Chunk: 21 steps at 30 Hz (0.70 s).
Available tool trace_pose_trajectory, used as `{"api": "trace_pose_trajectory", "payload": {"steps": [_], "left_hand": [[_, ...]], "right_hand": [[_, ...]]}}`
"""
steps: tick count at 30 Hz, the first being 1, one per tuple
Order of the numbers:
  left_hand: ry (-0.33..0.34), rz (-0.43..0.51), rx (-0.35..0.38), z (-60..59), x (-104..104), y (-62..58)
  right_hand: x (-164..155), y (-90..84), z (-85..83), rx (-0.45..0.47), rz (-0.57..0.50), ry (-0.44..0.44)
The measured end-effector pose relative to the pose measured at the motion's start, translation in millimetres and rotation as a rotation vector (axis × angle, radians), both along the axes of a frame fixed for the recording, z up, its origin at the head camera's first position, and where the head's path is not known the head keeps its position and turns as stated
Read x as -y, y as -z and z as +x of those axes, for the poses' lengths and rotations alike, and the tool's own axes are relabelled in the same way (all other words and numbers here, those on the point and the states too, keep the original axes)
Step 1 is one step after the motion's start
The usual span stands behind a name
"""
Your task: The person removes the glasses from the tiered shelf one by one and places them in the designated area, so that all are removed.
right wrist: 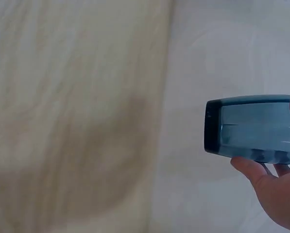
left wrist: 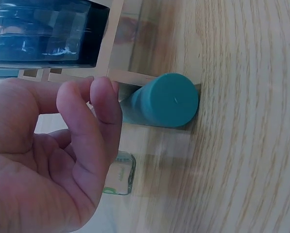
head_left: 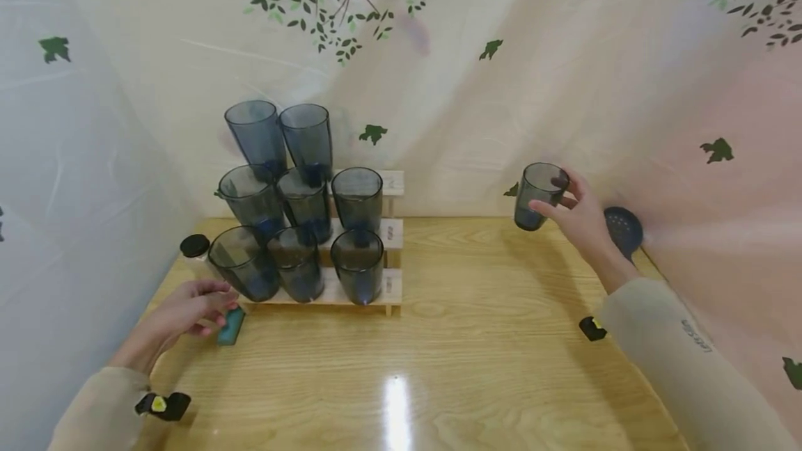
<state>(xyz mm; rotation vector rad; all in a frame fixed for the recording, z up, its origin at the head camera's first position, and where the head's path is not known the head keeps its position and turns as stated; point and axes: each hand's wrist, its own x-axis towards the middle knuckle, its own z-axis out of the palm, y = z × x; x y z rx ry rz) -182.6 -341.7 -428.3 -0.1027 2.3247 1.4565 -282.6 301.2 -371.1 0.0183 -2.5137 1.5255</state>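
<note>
My right hand [head_left: 580, 221] holds a smoky blue drinking glass [head_left: 535, 209] in the air near the back wall, thumb on one side and fingers on the other. The right wrist view shows that glass [right wrist: 254, 128] from the side, its thick base pointing left. Beside the lower left of a wooden tiered rack [head_left: 392, 284], my left hand [head_left: 191, 308] hovers with fingers loosely bent and nothing in them. Similar glasses [head_left: 358, 266] stand on the rack's three steps, two on top and three on each lower step. Close to the left fingers is a teal-capped container [left wrist: 173, 100].
A black-lidded jar [head_left: 195, 248] stands left of the rack. In the left wrist view a small clear glass container [left wrist: 120, 174] sits beyond the fingers. A dark perforated ladle [head_left: 623, 232] leans by the right wall. Wood-grain tabletop [head_left: 464, 353] spans the front.
</note>
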Motion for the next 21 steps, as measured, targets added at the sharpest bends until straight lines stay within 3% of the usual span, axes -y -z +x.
{"api": "trace_pose_trajectory", "payload": {"steps": [9, 14, 21], "left_hand": [[-0.018, 0.019, 0.025, 6.5, 3.6, 4.1], [-0.026, 0.024, 0.020, 3.8, 2.8, 6.0], [-0.031, 0.027, 0.015, -1.5, 2.8, 6.4]], "right_hand": [[-47.9, 57.3, 6.3, 0.035, 0.033, 0.081], [-55.7, 70.0, 2.5, 0.013, 0.046, 0.112], [-60.1, 74.6, -5.5, 0.010, 0.012, 0.133]]}}
